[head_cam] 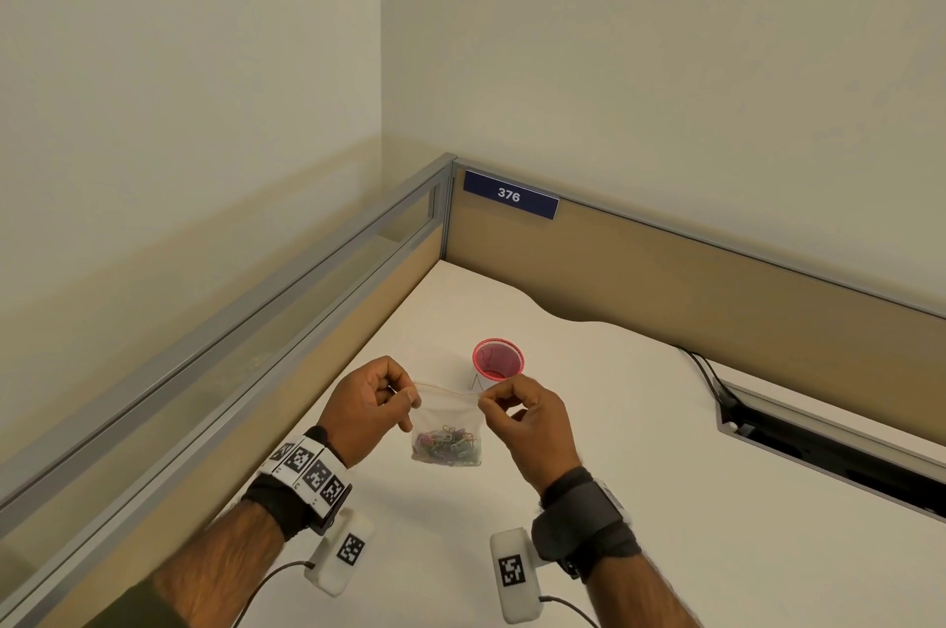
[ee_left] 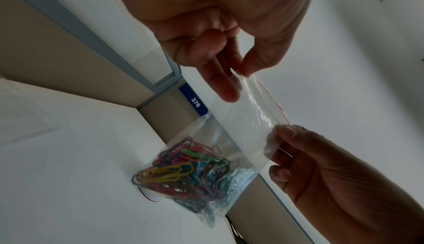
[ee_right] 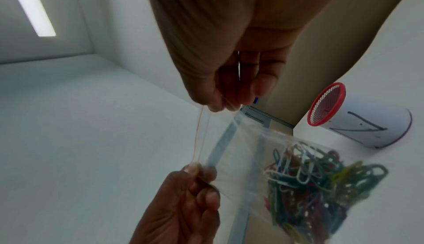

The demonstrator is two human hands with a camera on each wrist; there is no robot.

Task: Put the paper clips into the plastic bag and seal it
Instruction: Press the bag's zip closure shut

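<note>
A small clear plastic bag [head_cam: 445, 417] hangs between my two hands over the white desk [head_cam: 588, 422]. Several coloured paper clips [head_cam: 446, 445] lie bunched in its bottom. My left hand [head_cam: 404, 397] pinches the left end of the bag's top strip between thumb and forefinger. At the right end, my right hand [head_cam: 486, 402] pinches it the same way. The red-lined strip is stretched taut between them. In the left wrist view the bag [ee_left: 243, 117] sags with the clips [ee_left: 183, 171] below the pinch. The right wrist view shows the clips [ee_right: 316, 181] through the plastic.
A red mesh cup [head_cam: 498, 360] wrapped in white marked paper stands just behind the bag, seen also as the cup [ee_right: 328, 104]. Tan partition walls [head_cam: 665, 269] enclose the desk corner. A cable slot [head_cam: 829, 453] with black cords runs along the right.
</note>
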